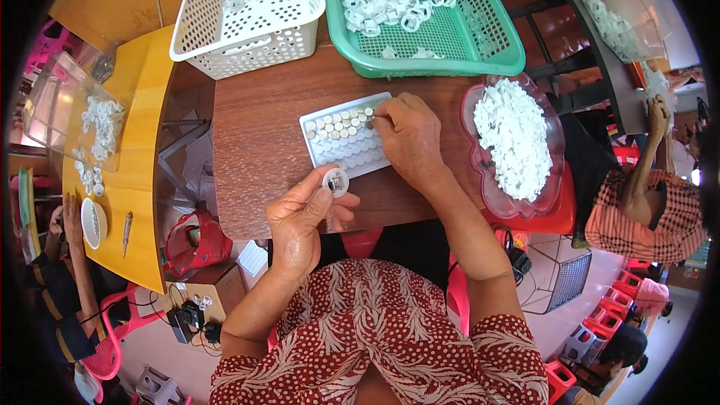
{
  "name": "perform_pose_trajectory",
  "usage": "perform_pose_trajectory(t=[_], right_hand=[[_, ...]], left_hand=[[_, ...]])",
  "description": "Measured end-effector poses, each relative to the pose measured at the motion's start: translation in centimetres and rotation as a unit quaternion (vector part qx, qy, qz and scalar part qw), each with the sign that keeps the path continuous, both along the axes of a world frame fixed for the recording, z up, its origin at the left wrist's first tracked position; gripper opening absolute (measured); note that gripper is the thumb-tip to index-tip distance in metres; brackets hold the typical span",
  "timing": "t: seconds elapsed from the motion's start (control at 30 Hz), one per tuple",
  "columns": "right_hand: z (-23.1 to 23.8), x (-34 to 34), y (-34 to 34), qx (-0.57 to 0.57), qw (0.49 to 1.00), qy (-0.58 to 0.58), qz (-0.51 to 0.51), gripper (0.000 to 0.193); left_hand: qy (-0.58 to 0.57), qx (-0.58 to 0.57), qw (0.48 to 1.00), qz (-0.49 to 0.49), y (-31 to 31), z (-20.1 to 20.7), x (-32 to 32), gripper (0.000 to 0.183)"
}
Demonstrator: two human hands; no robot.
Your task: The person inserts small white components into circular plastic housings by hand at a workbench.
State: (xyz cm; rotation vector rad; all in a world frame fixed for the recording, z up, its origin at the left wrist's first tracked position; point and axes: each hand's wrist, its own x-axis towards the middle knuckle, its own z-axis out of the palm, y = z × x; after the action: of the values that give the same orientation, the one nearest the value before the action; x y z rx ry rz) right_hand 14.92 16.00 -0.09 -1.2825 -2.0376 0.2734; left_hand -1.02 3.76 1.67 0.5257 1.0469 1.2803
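I operate with two hands. My left hand (294, 217) is closed, thumb against fingers, on one white ring-shaped part (335, 181), held just off the near edge of one tray (352, 156). My right hand (411, 135) rests its fingertips at the tray's far right portion; I cannot tell whether they pinch a disc.

The tray contains more than a dozen silver discs (344, 133), forward of my left grip; overlap by my right fingers prevents an exact count. Nearer rows of wells hold none.

Right of my right hand: one pink scalloped bowl (557, 157), heaped with small white pieces (514, 139), too many to count. Forward of both hands: two baskets, comprising one green basket (435, 69) and one white basket (259, 49), each containing uncounted white parts. Beneath my grips: one brown table (251, 142).
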Motion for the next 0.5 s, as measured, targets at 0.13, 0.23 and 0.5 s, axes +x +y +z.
perform_pose_trajectory(t=[0.13,0.23,0.5], right_hand=[[0.3,0.1,0.4,-0.068,0.996,0.052,0.024,0.012],[-0.2,0.3,0.0,-0.025,0.999,0.038,0.027,0.011],[1.3,0.1,-3.3,0.062,0.996,0.036,0.058,0.016]], left_hand=[[-0.012,-0.009,1.000,0.001,0.1,0.1,-0.1,0.034],[-0.020,-0.010,1.000,-0.011,-0.1,-0.1,-0.2,0.035],[-0.048,-0.009,0.999,-0.014,0.2,0.1,-0.6,0.034]])
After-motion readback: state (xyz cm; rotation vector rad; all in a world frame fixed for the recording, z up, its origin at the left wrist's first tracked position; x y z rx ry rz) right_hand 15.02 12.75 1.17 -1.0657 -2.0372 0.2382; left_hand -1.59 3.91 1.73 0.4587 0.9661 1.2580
